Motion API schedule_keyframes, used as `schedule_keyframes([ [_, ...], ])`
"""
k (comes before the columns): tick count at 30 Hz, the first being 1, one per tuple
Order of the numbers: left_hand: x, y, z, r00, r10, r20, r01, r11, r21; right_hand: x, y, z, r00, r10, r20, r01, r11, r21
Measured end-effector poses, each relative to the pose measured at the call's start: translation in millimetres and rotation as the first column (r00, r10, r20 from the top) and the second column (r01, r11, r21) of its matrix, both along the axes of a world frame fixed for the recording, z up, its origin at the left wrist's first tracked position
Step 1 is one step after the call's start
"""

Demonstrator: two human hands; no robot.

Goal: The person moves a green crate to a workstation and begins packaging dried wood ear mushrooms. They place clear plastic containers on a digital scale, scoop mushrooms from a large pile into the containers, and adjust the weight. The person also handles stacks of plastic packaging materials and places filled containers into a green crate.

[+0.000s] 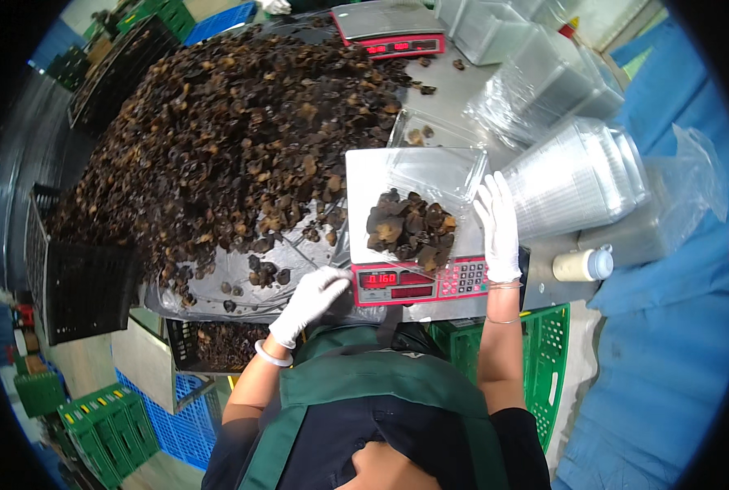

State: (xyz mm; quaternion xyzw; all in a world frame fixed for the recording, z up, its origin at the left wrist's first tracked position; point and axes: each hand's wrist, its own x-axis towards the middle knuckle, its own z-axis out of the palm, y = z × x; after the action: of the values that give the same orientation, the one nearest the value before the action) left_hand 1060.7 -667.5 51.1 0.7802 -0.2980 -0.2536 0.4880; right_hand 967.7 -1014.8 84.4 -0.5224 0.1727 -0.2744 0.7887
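A clear plastic clamshell container [438,165] lies on the white pan of a red digital scale [358,239], with dark brown fungus pieces [410,226] in it. My right hand [499,223], in a white glove, is at the container's right edge with its fingers extended; whether it touches the plastic is unclear. My left hand [315,300], gloved too, rests by the left end of the scale's lit display, its fingers loosely bent and nothing visible in them. A big heap of the same dark fungus [235,135] spreads over the table to the left.
Stacked clear containers [572,177] and a pale bottle with a blue lid [582,264] are at the right. Another red scale [395,27] stands at the far side. Black crates [85,291] flank the heap; green crates [545,367] are below the table. Another person's gloved hand [275,6] shows at the top.
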Motion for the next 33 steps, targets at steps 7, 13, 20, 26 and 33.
schedule_keyframes([
  [7, 35.8, 31.5, -52.7, 0.857, 0.346, 0.382, -0.391, 0.919, 0.044, -21.4, 41.2, 37.5, 0.928, -0.246, -0.281, 0.155, 0.938, -0.311],
  [13, 69.4, 2.3, -81.4, 0.69, 0.261, 0.675, -0.402, 0.914, 0.058, -31.8, 93.3, 63.2, 0.955, -0.169, -0.242, 0.031, 0.874, -0.485],
  [20, 39.9, 71.8, -56.6, 0.661, 0.229, 0.714, -0.313, 0.95, -0.015, 24.6, 216.9, 71.7, 0.791, 0.396, -0.466, -0.603, 0.633, -0.486],
  [26, 33.3, 198.9, -65.2, 0.577, 0.777, 0.25, -0.792, 0.608, -0.063, 87.0, 271.0, -49.8, 0.7, 0.403, -0.589, -0.712, 0.45, -0.538],
  [33, 29.3, 290.9, -64.1, 0.399, 0.851, -0.342, -0.917, 0.369, -0.153, 129.4, 378.0, -82.1, 0.548, 0.337, -0.765, -0.815, 0.008, -0.58],
])
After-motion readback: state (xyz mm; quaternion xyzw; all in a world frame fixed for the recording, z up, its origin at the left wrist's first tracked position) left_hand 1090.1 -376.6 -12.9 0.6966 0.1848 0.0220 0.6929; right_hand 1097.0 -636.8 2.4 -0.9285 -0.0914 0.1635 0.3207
